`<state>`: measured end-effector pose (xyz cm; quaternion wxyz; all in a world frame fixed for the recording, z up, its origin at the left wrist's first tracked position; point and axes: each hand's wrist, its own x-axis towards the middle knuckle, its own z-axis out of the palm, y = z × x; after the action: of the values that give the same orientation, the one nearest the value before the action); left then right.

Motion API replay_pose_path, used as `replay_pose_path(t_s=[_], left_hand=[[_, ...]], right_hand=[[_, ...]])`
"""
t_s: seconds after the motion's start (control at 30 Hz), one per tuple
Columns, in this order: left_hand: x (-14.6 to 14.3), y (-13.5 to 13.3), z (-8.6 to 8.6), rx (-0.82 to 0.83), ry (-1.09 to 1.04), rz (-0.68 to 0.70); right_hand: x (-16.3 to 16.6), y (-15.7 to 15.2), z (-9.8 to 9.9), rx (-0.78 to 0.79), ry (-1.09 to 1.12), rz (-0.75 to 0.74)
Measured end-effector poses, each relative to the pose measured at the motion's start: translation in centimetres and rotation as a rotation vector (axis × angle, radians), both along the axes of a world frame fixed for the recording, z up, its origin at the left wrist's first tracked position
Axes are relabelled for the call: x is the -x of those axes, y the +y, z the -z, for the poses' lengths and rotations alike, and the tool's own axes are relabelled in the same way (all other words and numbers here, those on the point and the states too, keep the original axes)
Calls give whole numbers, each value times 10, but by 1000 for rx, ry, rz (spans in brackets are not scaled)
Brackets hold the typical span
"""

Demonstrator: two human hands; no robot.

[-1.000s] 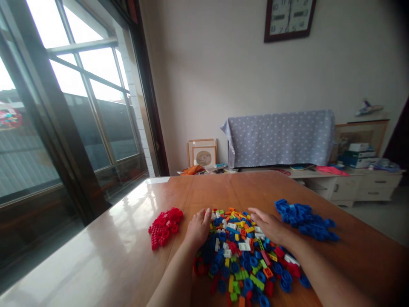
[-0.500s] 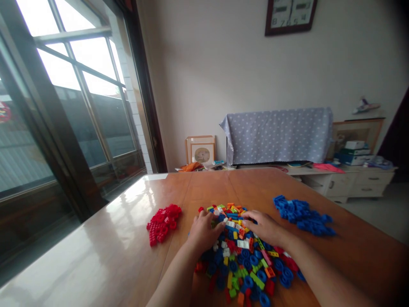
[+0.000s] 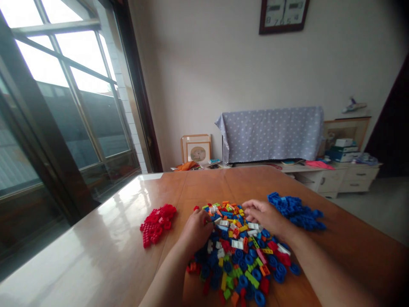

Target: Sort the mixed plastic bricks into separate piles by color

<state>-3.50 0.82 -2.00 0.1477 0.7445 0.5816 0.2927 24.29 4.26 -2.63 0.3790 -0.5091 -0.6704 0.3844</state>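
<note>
A mixed heap of plastic building bricks and round pieces [image 3: 238, 245] in several colours is spread on the wooden table before me. My left hand [image 3: 196, 230] rests at the heap's upper left edge. Its fingers curl inward and down among the bricks; whatever is between them is hidden. Over the upper right side of the heap is my right hand [image 3: 263, 215], its fingers loosely bent and apart, with no piece visible in them. To the left lies a separate pile of red bricks [image 3: 158, 224]. Blue bricks [image 3: 297, 211] form another pile, just beyond my right hand.
The brown table [image 3: 204, 185] has a shiny surface reflecting the window [image 3: 86, 85] at left. Behind it stands a low white cabinet [image 3: 338, 181] with a dotted cloth [image 3: 271, 134] draped over something. Framed pictures [image 3: 198, 151] lean on the wall below a clock [image 3: 283, 15].
My right hand has risen slightly and moved right, toward the blue pile. The fingers of my left hand have drawn together at the heap's edge. The view has turned a little right.
</note>
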Motion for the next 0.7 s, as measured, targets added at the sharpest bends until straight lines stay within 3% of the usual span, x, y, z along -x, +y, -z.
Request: replay_pose_path(t_s=[0.23, 0.5, 0.7], left_hand=[[-2, 1, 1, -36, 14, 19], [-6, -7, -5, -117, -9, 45], [-16, -18, -14, -78, 42, 150]], right_hand=[[-29, 6, -12, 28, -46, 218], [-35, -5, -3, 69, -320, -93], [-23, -7, 1, -6, -417, -120]])
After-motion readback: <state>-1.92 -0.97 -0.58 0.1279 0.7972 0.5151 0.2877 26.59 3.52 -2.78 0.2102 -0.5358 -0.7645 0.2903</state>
